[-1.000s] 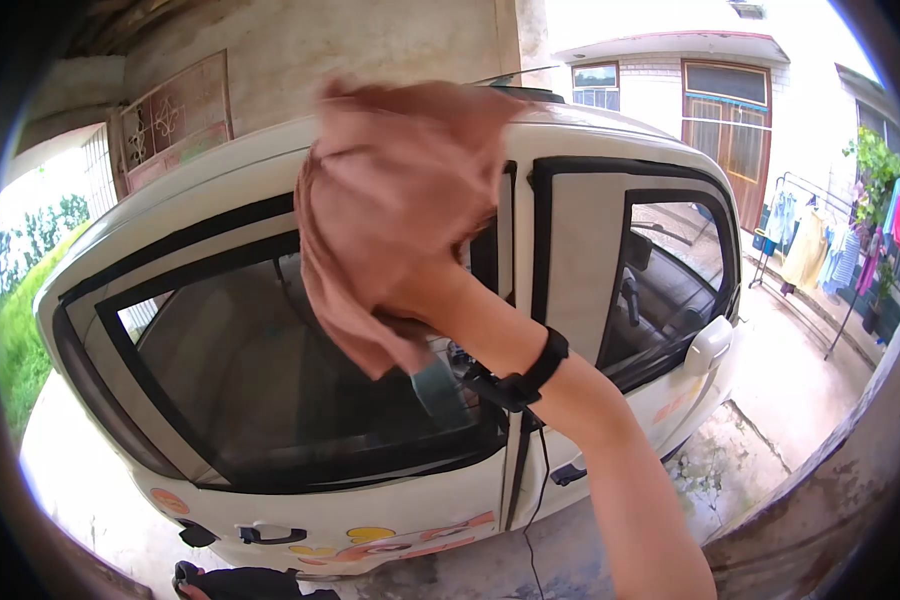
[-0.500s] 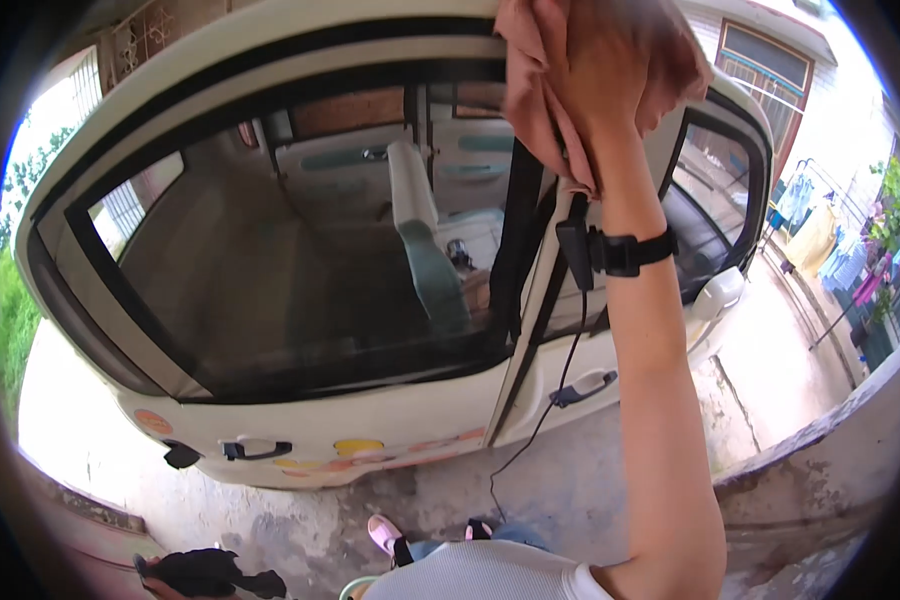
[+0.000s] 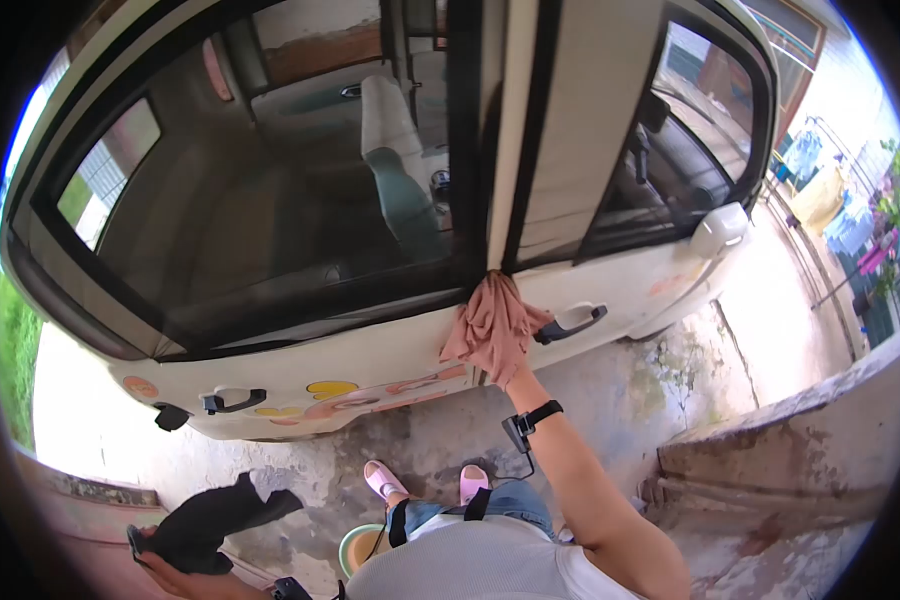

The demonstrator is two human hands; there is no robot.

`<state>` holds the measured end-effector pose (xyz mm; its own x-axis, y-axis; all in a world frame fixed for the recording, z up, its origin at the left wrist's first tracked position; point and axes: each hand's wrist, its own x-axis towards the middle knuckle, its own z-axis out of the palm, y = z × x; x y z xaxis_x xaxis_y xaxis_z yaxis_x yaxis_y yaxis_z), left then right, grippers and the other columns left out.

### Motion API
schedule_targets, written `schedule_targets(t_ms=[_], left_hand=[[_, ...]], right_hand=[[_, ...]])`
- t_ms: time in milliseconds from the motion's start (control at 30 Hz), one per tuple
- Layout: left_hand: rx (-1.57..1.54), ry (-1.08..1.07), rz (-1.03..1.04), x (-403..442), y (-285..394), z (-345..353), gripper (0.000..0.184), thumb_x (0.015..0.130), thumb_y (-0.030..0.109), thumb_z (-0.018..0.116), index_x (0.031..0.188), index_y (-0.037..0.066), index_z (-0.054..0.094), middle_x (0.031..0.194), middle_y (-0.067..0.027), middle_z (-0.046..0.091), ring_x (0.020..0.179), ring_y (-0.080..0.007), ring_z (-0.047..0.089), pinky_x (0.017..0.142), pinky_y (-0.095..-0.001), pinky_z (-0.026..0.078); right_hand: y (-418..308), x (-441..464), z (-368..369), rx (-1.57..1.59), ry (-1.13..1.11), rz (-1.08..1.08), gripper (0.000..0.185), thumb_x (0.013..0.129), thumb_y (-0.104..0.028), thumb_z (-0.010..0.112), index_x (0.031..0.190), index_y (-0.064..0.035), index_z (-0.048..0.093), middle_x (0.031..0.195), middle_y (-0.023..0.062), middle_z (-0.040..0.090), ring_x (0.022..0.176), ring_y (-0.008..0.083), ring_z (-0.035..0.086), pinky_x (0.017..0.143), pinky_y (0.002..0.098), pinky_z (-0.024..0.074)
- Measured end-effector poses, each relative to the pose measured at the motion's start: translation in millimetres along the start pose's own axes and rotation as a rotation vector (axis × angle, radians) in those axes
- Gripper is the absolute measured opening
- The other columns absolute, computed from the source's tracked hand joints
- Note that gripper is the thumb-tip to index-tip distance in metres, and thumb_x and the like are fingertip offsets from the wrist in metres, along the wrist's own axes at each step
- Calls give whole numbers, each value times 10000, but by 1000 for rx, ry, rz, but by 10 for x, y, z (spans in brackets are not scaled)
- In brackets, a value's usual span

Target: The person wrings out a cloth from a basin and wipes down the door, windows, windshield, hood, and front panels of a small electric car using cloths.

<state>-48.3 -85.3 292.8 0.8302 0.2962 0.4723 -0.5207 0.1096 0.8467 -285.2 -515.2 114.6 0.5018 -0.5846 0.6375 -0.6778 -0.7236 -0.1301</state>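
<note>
My right hand [image 3: 518,379] presses a crumpled pink cloth [image 3: 492,325] against the white van [image 3: 410,348], on the body seam just below the windows and left of a black door handle [image 3: 570,325]. The cloth covers most of its fingers. At the lower left, my left hand [image 3: 165,573] is closed on a black cloth [image 3: 220,520] that spreads out to the right. A small dark object [image 3: 135,541] shows at its fingertips; I cannot make out what it is.
A green-rimmed basin [image 3: 355,552] stands beside my feet in pink slippers [image 3: 381,478]. A side mirror [image 3: 720,231] juts from the van at right. A low wall [image 3: 790,470] borders the right side; laundry [image 3: 820,205] hangs beyond it.
My right hand has come down with the pink cloth from the upper window frame to the body below the windows. More of my left hand and forearm now shows at lower left.
</note>
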Motion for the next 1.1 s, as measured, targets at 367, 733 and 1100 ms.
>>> schedule_targets(t_ms=[367, 733, 1100], left_hand=[[18, -125, 230, -348, 391, 516, 531, 985, 366, 524, 1082, -145, 627, 960, -210, 633, 835, -270, 620, 727, -367, 520], [-124, -111, 139, -330, 476, 608, 448, 956, 320, 567, 1109, -93, 645, 965, -155, 643, 852, -256, 620, 768, -371, 507], [20, -174, 165, -408, 473, 915, 531, 983, 370, 482, 1203, -98, 607, 1084, -219, 624, 883, -278, 626, 756, -385, 524]], right_hand=[[86, 269, 100, 29, 461, 667, 522, 912, -274, 615, 1334, -22, 440, 1275, 99, 510, 1196, 210, 470, 1060, 315, 361], [161, 248, 384, 134, 513, 823, 590, 922, -348, 591, 1362, -9, 392, 1325, 130, 478, 1262, 236, 434, 1050, 344, 372], [2035, 173, 231, 893, 382, 1192, 337, 972, -298, 450, 1177, -64, 579, 1085, 128, 636, 1108, 287, 576, 946, 383, 447]])
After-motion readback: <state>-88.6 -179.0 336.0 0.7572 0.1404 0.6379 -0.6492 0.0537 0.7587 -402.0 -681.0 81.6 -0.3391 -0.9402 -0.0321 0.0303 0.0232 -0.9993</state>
